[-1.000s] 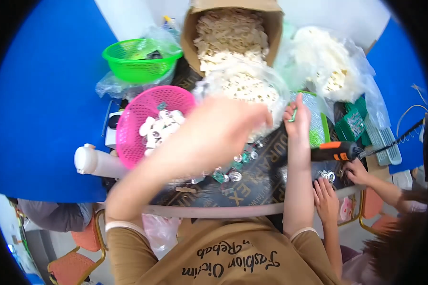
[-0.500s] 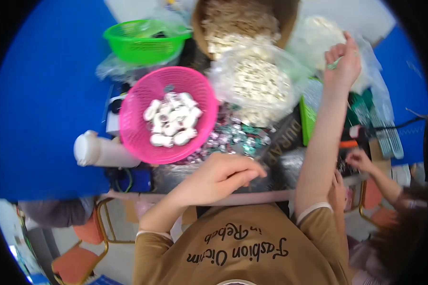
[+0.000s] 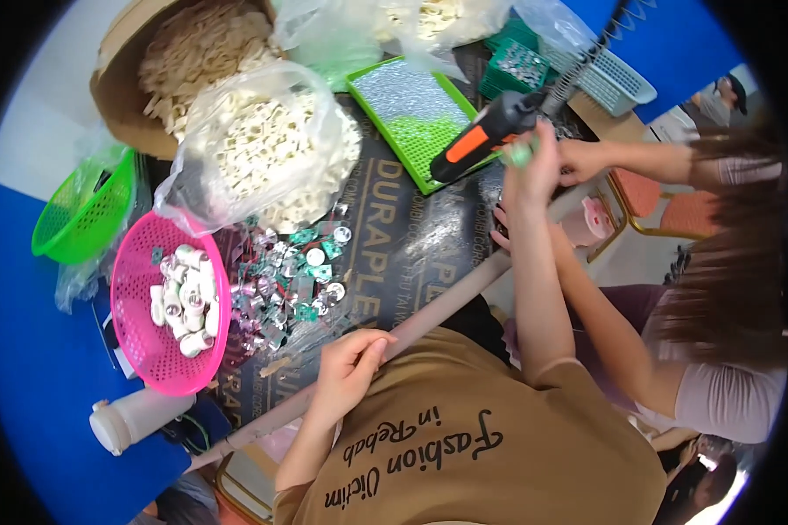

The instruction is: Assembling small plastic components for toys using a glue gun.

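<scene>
My left hand (image 3: 350, 367) rests at the table's front edge, thumb and fingers closed together; whatever they may hold is hidden. Beyond it lies a pile of small shiny and green electronic parts (image 3: 280, 289). My right hand (image 3: 534, 171), blurred, is closed at the right, with a small pale green thing (image 3: 520, 154) showing at its fingers. Right beside that hand is a black and orange power screwdriver (image 3: 481, 140) with a coiled spring above it. Whether the hand touches the screwdriver I cannot tell.
A pink basket (image 3: 131, 262) holds white bulb-like pieces, beside a green basket (image 3: 48, 232) and a white bottle (image 3: 149, 420). Cream pieces fill a plastic bag (image 3: 179, 188) and a cardboard box (image 3: 105, 79). A green tray (image 3: 385, 131) lies ahead. A co-worker's hand (image 3: 582, 162) is close by.
My view has turned to the right. My right hand has come from the far bag back to beside the screwdriver and the co-worker. My left hand has drawn to the table edge.
</scene>
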The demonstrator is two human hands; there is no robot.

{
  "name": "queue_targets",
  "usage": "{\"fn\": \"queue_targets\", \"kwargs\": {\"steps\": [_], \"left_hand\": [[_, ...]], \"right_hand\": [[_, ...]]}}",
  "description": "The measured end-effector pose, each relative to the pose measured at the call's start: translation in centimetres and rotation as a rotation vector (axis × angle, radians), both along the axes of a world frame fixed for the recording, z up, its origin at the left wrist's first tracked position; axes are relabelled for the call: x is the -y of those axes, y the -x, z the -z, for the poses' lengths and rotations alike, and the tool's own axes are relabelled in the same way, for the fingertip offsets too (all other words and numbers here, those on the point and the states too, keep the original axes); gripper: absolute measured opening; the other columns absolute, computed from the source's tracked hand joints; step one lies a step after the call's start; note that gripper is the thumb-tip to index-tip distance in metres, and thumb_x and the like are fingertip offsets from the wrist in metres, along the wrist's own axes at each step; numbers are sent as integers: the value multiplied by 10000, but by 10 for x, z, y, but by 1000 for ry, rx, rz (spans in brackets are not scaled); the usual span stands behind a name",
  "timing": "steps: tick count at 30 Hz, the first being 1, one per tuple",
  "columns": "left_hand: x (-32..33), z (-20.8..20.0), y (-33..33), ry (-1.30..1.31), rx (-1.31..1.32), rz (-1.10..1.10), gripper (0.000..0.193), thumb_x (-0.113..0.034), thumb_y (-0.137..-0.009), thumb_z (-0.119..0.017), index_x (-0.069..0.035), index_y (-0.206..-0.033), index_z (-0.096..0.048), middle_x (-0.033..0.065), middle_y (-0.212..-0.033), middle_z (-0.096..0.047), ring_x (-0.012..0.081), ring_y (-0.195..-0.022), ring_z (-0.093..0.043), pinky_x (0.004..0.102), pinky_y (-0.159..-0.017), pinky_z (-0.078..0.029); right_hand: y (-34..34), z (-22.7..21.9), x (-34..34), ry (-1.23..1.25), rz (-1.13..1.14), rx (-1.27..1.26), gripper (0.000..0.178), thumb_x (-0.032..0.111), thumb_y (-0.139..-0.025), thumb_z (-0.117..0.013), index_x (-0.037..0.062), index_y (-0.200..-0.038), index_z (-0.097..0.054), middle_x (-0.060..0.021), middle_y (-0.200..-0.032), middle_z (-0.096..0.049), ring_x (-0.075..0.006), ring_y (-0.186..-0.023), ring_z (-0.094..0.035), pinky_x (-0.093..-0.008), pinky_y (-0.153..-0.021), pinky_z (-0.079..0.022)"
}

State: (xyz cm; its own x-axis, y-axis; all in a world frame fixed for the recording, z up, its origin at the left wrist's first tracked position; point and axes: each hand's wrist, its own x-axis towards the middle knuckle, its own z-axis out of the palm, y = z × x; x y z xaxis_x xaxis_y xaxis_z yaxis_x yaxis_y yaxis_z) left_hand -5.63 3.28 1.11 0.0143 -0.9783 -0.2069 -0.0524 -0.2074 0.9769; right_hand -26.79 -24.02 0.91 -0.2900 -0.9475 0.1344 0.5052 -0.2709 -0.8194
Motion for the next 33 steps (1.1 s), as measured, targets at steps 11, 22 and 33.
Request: {"fn": "queue_targets", "kwargs": {"steps": [11, 22, 33], "left_hand": [[10, 26, 10, -43, -88, -49, 147, -61, -909, -525, 17, -902, -650, 18, -716, -591, 52, -615, -518, 184, -559, -419], [28, 24, 6, -52, 167, 305, 152, -115, -886, -562, -6, -801, -622, 72, -604, -569, 117, -501, -514, 244, -491, -398], [23, 27, 4, 138, 214, 259, 146, -77, -878, -553, 4, -782, -627, 48, -644, -594, 104, -575, -560, 251, -530, -425]], "right_hand": [[-35, 20, -17, 262, 156, -461, 363, 311, -987, -370, 43, -1213, -464, -18, -954, -530, -109, -889, -500, -235, -783, -383], [-17, 43, -137, 462, -284, -1342, 137, 60, -782, -598, 85, -915, -618, -66, -749, -574, -227, -595, -586, -310, -509, -455], [-23, 45, -138, 468, -326, -1402, 118, 74, -779, -612, 98, -894, -623, -64, -688, -566, -236, -546, -578, -330, -470, -446]]}}
